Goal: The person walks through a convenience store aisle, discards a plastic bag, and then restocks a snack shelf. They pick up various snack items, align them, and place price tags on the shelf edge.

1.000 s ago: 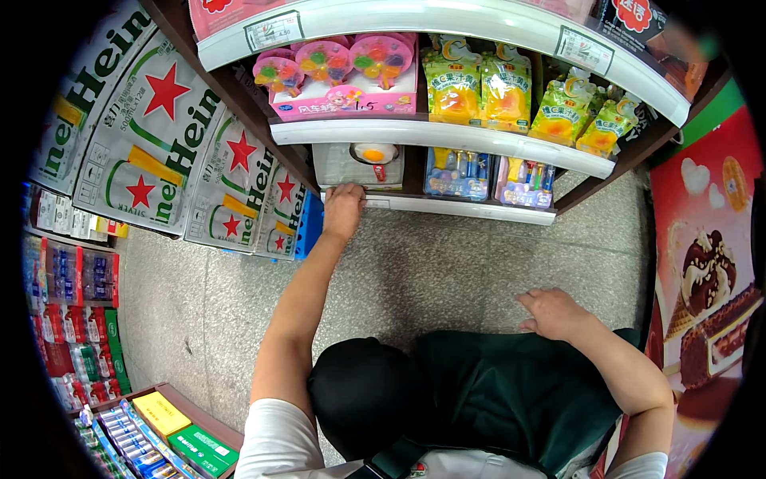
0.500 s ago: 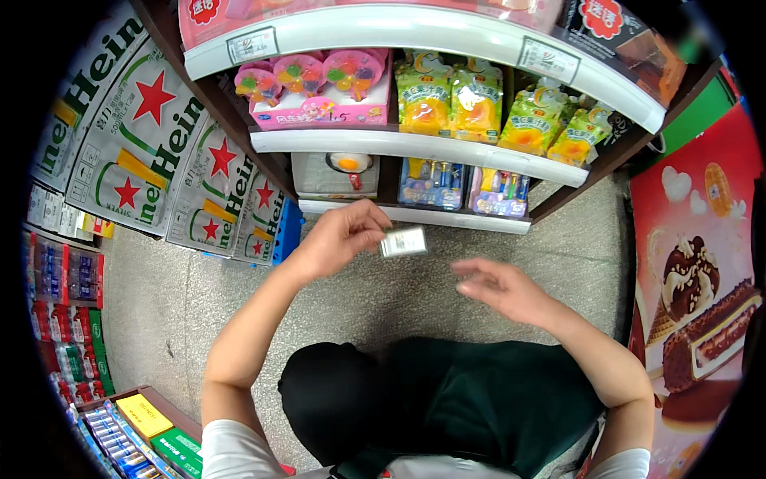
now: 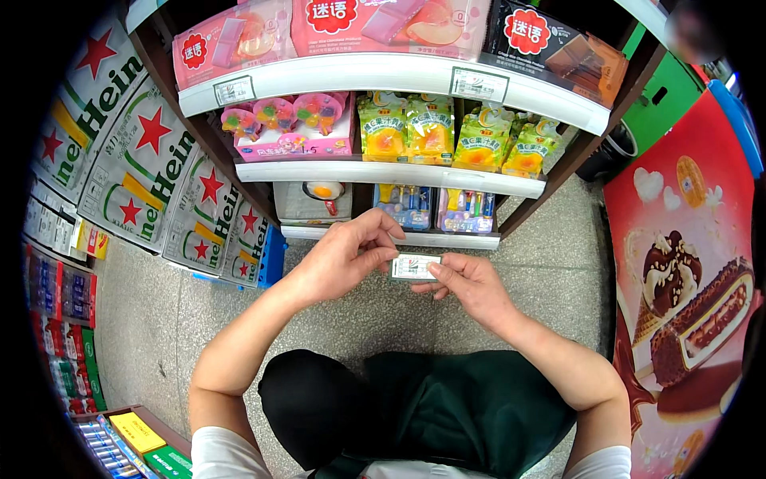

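A small white price tag [image 3: 409, 268] with a dark border lies between my two hands, in front of the shelf's lowest edge. My left hand [image 3: 341, 257] pinches its left end by the thumb, with the index finger bent above it. My right hand [image 3: 477, 290] holds the right end, thumb on top and fingers underneath. Similar tags sit on the white shelf strip [image 3: 351, 86] above. Nearest my hands on the bottom shelf are blue and purple toy-like packs [image 3: 466, 211] and a grey pack with a fried-egg picture [image 3: 323, 191].
Candy pouches [image 3: 431, 128] and a pink lollipop box [image 3: 295, 146] fill the middle shelf; chocolate packs [image 3: 391, 28] stand above. Beer cartons [image 3: 132, 176] are stacked at left. A red ice-cream chest [image 3: 678, 263] is at right, a battery rack [image 3: 112, 447] at lower left.
My right hand has moved left and taken hold of the tag's right end. The tag now faces up, between both hands. The view has shifted, showing more of the upper shelf.
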Demonstrator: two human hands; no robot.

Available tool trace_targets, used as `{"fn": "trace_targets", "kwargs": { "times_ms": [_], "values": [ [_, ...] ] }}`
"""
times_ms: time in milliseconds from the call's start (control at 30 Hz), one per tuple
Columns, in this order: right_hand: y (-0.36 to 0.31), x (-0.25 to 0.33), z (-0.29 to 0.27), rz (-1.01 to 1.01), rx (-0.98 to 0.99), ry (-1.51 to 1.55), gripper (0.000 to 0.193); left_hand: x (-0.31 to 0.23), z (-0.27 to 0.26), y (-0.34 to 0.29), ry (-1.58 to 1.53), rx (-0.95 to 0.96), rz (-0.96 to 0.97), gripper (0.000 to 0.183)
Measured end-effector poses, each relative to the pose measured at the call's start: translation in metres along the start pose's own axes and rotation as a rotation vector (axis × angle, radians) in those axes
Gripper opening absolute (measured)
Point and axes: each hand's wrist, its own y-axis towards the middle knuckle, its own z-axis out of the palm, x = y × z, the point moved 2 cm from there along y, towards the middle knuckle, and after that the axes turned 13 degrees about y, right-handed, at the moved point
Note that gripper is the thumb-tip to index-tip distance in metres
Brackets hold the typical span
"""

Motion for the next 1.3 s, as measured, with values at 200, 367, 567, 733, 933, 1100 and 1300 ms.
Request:
{"fn": "trace_targets", "kwargs": {
  "times_ms": [200,367,567,733,933,1100,1300],
  "values": [
    [-0.002,-0.002,-0.005,-0.013,-0.015,-0.001,0.03,0.002,0.006,0.002,-0.018,-0.018,0.015,0.019],
    [-0.001,-0.003,-0.004,-0.024,-0.021,-0.046,0.028,0.006,0.008,0.0,-0.04,-0.025,0.024,0.019],
    [0.0,-0.005,-0.001,-0.022,-0.047,-0.025,0.026,0.012,0.01,-0.002,-0.088,-0.026,0.01,0.018],
    [0.0,-0.006,-0.002,-0.019,-0.052,-0.03,0.025,0.013,0.011,-0.002,-0.099,-0.02,-0.02,0.018],
    [0.0,-0.006,0.015,-0.162,-0.22,-0.095,0.033,0.017,0.029,-0.002,-0.192,0.023,0.006,0.018],
    [0.001,-0.003,0.013,-0.067,-0.219,-0.153,0.023,0.011,0.035,-0.002,-0.152,0.035,0.013,0.021],
    [0.002,-0.008,0.01,-0.01,-0.261,0.016,0.038,0.017,0.035,-0.001,-0.278,0.005,0.038,0.022]
  ]
}}
